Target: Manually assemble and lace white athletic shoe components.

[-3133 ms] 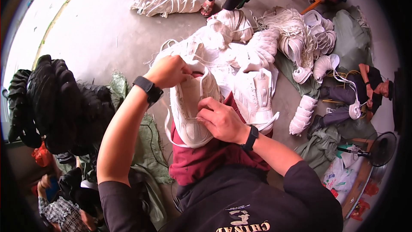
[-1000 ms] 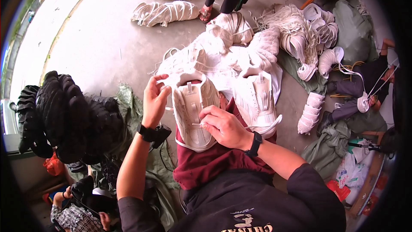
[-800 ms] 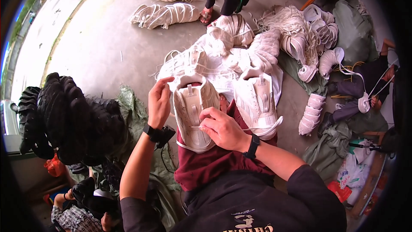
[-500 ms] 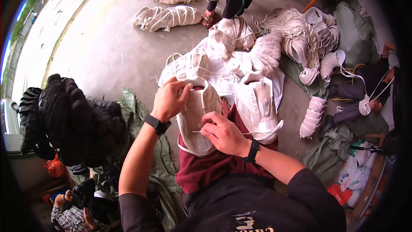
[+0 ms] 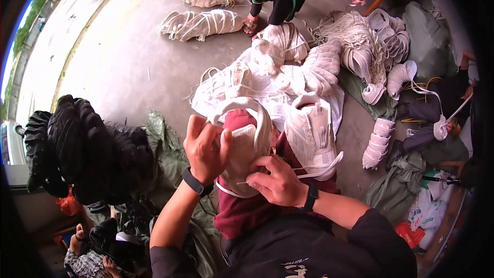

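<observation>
A white shoe upper without a visible sole rests on my lap, its collar tilted up. My left hand grips it at the left side of the collar, thumb against the tongue. Low on the upper, my right hand is closed, pinching a thin white shoelace whose short end sticks out to the left. A second white upper lies on my right thigh, with a lace looped around its toe. My maroon trousers show beneath both.
Bundled white uppers lie on a white sheet ahead; more bundles and loose laces are piled at the far right. Black bundles stand at left. Co-workers sit ahead, at right and at lower left. Plastic bags lie at lower right.
The held upper has tipped so its collar opening faces up more. My left hand has shifted lower with it, and my right hand has moved slightly down and right.
</observation>
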`<action>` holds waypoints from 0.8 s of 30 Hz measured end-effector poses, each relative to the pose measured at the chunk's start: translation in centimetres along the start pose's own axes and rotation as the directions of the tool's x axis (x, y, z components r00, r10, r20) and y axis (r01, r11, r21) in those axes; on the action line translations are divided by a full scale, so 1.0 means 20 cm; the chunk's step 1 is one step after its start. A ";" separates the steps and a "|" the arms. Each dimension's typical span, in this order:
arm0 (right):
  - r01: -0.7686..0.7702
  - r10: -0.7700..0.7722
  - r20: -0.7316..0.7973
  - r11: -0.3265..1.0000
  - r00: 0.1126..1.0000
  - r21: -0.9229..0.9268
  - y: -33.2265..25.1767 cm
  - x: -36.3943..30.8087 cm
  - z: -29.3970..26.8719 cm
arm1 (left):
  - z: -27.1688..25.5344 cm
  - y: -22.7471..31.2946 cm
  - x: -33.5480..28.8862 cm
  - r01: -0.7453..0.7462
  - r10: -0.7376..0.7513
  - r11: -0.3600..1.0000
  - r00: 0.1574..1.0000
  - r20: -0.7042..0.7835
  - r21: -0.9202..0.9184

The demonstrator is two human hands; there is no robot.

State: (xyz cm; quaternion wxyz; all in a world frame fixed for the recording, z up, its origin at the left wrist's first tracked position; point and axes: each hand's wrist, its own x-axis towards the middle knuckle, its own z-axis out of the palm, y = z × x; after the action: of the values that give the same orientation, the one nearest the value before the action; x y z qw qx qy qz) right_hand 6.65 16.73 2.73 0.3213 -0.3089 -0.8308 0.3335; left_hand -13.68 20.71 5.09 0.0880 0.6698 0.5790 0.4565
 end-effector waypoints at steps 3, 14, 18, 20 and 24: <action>0.042 -0.042 0.003 0.999 0.999 0.001 -0.02 -0.01 -0.04 | -0.04 0.02 -0.01 -0.137 0.137 0.989 0.991 0.007 0.050; 0.019 -0.005 -0.090 0.987 0.996 0.158 0.00 -0.05 -0.07 | -0.02 0.03 0.02 0.003 0.005 0.994 0.997 0.073 -0.106; -0.042 0.117 -0.288 0.966 0.951 0.255 0.02 -0.03 -0.15 | -0.09 -0.03 -0.02 0.090 -0.048 0.983 0.968 0.246 -0.161; -0.136 0.237 -0.287 0.934 0.928 0.332 0.06 -0.01 -0.17 | -0.12 -0.06 -0.05 0.150 -0.118 0.981 0.964 0.237 -0.123; -0.120 0.200 -0.169 0.912 0.965 0.392 0.12 0.06 -0.19 | -0.17 -0.05 -0.13 0.163 -0.150 0.985 0.975 0.164 -0.064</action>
State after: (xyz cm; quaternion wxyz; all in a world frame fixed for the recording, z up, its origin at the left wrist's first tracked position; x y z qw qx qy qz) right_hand 9.52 20.32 3.56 0.4302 -0.3411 -0.6849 0.4790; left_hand -16.52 17.44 5.05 0.1953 0.6522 0.6031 0.4156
